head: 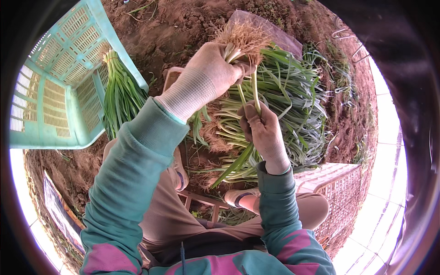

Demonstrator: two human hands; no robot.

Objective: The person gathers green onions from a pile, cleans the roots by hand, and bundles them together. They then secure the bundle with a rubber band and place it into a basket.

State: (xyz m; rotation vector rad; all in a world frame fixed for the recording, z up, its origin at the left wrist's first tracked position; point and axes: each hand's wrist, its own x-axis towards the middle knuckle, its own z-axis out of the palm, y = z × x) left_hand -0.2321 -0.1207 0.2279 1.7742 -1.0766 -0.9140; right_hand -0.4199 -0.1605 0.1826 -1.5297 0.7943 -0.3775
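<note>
My left hand (220, 67), in a soiled knit glove, grips a bunch of leafy green stalks just below its tangled brown roots (245, 36). Lower and to the right, my right hand (259, 127), gloved too, pinches pale stalks (255, 86) that hang from beside that bunch; green leaves (235, 165) trail below this hand. Behind and beneath both hands lies a large heap of the same rooted green plants (295, 103), roots mostly toward the left. How many stalks each hand holds I cannot tell.
A turquoise plastic crate (72, 92) stands at the left, a tied bundle of greens (118, 89) leaning in it. A pale perforated crate (338, 192) is at the right. Bare soil (165, 27) surrounds the heap, with a translucent plastic sheet (282, 36) behind. My shoes flank the near soil.
</note>
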